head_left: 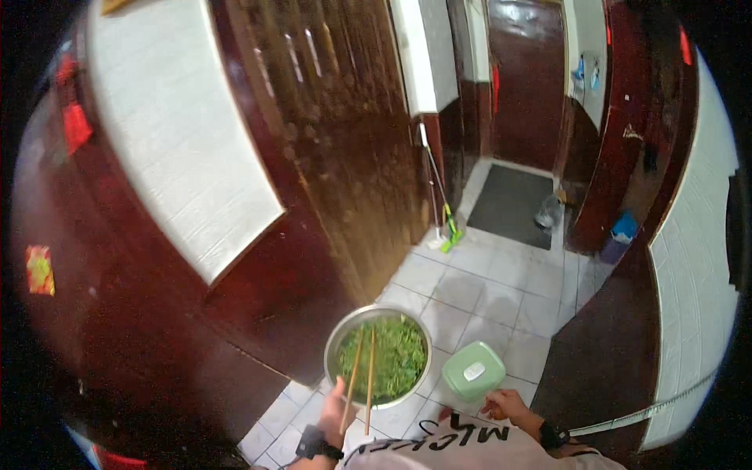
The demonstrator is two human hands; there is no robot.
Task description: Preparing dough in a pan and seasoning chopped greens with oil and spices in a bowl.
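A round metal bowl (427,376) full of chopped leafy greens (399,358) is in front of me. My left hand (338,408) grips its near left rim, with the thumb over the edge. A pair of wooden chopsticks (370,382) lies across the greens, with the ends sticking out over the near rim beside my left hand. My right hand (504,404) has its fingers curled at the near edge of a light green plastic lid or container (487,385), which has a small white object (474,371) on top. Whether the fingers hold that edge is unclear.
White floor tiles (458,288) run between dark red walls. A wooden door (346,147) is at the left. A green mop (451,235) leans by the wall. Farther off are a dark doormat (511,202), a clear plastic bag (548,214) and a purple bin (615,247).
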